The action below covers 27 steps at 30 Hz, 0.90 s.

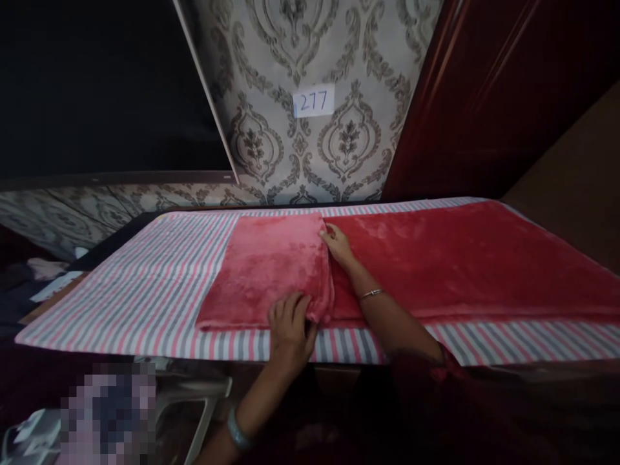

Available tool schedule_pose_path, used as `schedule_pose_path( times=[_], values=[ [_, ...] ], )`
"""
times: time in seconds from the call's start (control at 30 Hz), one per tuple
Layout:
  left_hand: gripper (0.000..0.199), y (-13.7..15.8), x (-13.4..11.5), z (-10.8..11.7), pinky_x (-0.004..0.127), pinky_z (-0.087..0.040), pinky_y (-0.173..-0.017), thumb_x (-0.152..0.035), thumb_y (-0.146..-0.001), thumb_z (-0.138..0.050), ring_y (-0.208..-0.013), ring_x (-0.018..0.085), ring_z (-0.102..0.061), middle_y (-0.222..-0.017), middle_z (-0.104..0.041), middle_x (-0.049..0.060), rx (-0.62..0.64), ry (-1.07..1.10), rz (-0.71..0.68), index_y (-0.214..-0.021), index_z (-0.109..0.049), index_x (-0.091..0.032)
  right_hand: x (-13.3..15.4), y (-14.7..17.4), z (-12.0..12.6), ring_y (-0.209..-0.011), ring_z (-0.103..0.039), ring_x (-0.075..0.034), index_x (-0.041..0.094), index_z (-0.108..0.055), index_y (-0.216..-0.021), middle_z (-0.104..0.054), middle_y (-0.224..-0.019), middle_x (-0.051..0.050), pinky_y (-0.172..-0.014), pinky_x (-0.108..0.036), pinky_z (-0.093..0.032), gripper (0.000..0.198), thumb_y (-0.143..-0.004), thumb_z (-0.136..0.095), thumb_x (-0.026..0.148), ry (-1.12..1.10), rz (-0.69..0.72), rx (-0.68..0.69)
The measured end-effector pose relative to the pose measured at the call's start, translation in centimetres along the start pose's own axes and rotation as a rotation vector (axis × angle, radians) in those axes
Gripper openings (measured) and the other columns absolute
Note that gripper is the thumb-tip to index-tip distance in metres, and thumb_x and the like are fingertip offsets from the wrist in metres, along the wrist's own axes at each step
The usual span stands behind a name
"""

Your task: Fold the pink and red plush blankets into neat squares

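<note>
A plush red blanket (475, 258) lies lengthwise over a striped cloth, its left end doubled back into a paler folded section (271, 258). My left hand (290, 326) is at the near right corner of that fold, fingers curled over the fabric and thumb by the edge. Farther back, my right hand (339, 244) pinches the fold's right edge between thumb and fingers. My right forearm crosses above the flat red part. The underside of the fold is hidden.
The pink, grey and white striped cloth (159, 278) covers the table. Behind it are a large dark screen (101, 84), patterned wallpaper with a paper marked 277 (314, 101), and a dark red panel (484, 97). A pale frame (203, 413) stands below the front edge.
</note>
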<state>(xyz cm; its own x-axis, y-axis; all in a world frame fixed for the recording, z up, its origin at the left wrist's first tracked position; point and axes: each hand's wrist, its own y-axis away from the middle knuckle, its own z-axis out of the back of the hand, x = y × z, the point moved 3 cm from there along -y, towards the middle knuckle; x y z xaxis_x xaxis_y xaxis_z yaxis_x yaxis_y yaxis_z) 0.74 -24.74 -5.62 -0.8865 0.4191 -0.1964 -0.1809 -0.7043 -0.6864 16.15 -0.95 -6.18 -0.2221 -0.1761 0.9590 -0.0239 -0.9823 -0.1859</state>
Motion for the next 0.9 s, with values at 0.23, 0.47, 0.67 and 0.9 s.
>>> schedule_pose_path(
  times=[0.23, 0.47, 0.67, 0.9],
  values=[
    [0.037, -1.7, -0.8, 0.5, 0.046, -0.048, -0.095, -0.010, -0.087, -0.051, -0.111, 0.029, -0.063, -0.119, -0.072, 0.015, 0.050, 0.042, -0.143, -0.119, -0.069, -0.015, 0.8, -0.3, -0.4, -0.121, -0.064, -0.024, 0.015, -0.048, -0.148, -0.066, -0.137, -0.013, -0.105, -0.039, -0.050, 0.068, -0.081, -0.062, 0.023, -0.025, 0.079, 0.030],
    [0.046, -0.9, -1.5, -1.4, 0.050, -0.054, -0.093, -0.006, -0.081, -0.053, -0.112, 0.031, -0.066, -0.124, -0.072, 0.015, 0.087, 0.022, -0.183, -0.122, -0.069, -0.017, 1.2, -0.2, -0.4, -0.111, -0.070, -0.023, 0.011, -0.046, -0.150, -0.070, -0.130, -0.014, -0.100, -0.038, -0.054, 0.069, -0.082, -0.051, 0.014, 0.053, 0.071, 0.008],
    [0.042, -2.5, -1.1, 2.6, 0.049, -0.050, -0.109, -0.023, -0.094, -0.055, -0.126, 0.025, -0.063, -0.135, -0.068, 0.011, 0.244, 0.306, -0.147, -0.135, -0.061, -0.022, 0.9, -0.5, -0.4, -0.121, -0.065, -0.025, 0.018, -0.046, -0.152, -0.066, -0.138, -0.013, -0.104, -0.039, -0.051, 0.061, -0.093, -0.051, 0.033, 0.349, 0.051, -0.009],
    [0.055, -12.1, 10.8, 4.7, 0.044, -0.039, -0.118, -0.040, -0.098, -0.045, -0.140, 0.027, -0.052, -0.152, -0.054, 0.014, 0.504, 0.153, 0.159, -0.147, -0.052, -0.015, 4.9, -3.0, -1.0, -0.131, -0.057, -0.036, 0.023, -0.044, -0.155, -0.057, -0.146, -0.017, -0.107, -0.050, -0.047, 0.074, -0.087, -0.067, 0.040, 0.645, 0.028, 0.102]
  ],
)
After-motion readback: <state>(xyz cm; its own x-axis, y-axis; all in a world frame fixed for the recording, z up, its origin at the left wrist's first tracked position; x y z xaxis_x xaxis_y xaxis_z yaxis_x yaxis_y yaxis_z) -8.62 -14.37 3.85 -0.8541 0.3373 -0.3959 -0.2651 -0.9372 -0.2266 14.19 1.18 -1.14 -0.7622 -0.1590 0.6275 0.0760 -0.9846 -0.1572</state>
